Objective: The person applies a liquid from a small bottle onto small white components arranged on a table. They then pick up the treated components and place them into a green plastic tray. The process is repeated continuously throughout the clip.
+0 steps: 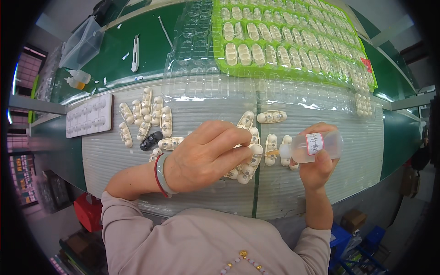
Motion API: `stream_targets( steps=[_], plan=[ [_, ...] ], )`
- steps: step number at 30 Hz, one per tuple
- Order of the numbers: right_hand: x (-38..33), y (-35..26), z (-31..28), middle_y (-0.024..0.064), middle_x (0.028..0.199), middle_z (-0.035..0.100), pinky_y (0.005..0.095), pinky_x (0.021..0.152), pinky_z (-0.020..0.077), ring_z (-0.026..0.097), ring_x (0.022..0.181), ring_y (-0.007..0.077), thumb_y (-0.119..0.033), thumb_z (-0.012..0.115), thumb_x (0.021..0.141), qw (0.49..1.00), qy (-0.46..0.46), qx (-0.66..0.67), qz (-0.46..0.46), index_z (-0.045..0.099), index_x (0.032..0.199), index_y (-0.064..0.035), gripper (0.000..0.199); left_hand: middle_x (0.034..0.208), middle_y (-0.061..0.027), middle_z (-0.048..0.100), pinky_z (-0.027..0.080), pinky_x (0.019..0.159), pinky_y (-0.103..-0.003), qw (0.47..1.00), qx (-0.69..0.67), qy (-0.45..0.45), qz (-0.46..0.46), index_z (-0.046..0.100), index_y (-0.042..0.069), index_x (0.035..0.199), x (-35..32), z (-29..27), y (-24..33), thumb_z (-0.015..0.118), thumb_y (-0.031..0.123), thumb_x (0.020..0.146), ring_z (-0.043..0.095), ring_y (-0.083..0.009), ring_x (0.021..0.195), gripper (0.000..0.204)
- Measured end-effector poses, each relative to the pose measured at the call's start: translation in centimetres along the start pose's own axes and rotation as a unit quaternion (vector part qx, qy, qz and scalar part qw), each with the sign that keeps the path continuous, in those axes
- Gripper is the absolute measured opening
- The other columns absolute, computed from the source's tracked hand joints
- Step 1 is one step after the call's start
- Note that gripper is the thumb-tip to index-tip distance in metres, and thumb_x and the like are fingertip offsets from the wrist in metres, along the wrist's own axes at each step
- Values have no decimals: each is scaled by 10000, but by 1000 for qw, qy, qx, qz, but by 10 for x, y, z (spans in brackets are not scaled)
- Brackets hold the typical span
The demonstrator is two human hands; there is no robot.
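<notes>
The desk, green-topped, is carrying a ribbed translucent mat, the landmark for what follows. Beyond the mat's far edge, a green tray is lying filled with rows of cream oval parts, with clear blister trays stacked just left of it. At the mat's left edge, a white moulded tray is resting. On the mat's left half, loose cream oval parts are lying clustered around one black part. At the mat's centre, the left hand is pressing down, its grip closing narrowly on a cream oval part. The right hand is holding a small squeeze bottle, its grip wrapping the bottle, nozzle touching that part.
</notes>
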State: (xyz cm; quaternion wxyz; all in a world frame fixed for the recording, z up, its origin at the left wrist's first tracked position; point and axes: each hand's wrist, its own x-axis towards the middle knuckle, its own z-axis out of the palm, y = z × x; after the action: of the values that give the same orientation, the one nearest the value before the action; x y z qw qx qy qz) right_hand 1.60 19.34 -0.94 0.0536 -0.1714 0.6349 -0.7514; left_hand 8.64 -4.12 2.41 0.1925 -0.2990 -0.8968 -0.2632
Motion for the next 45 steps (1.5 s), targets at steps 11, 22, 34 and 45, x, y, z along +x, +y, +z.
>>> stream_targets(
  steps=[11,22,34,45],
  plan=[
    [0,-8,9,124,873,497,288,348,485,575,611,185,-401,618,753,998,19,51,26,449,998,8,505,936,-58,553,455,717,-306,1000,1,7,-15,629,55,857,-1,1,1,704,42,587,518,-239,833,280],
    [-3,0,3,130,870,506,289,354,492,578,597,189,-381,627,739,1000,-15,6,27,440,1002,3,501,937,-64,555,452,706,-307,1000,6,-3,-8,624,51,862,-1,1,0,700,52,586,513,-239,826,286],
    [-2,-1,5,130,863,509,292,351,489,578,589,189,-384,624,737,1000,-13,-1,26,441,999,2,501,935,-64,559,446,701,-301,1000,5,-3,4,624,42,873,-2,1,-1,695,65,585,511,-231,819,298],
    [-3,-1,8,129,869,508,289,351,486,578,588,187,-405,627,732,1000,-5,7,29,443,1001,2,521,935,-62,558,444,710,-306,1000,-2,5,1,625,48,864,-1,1,0,693,62,589,519,-232,824,284]
  ],
)
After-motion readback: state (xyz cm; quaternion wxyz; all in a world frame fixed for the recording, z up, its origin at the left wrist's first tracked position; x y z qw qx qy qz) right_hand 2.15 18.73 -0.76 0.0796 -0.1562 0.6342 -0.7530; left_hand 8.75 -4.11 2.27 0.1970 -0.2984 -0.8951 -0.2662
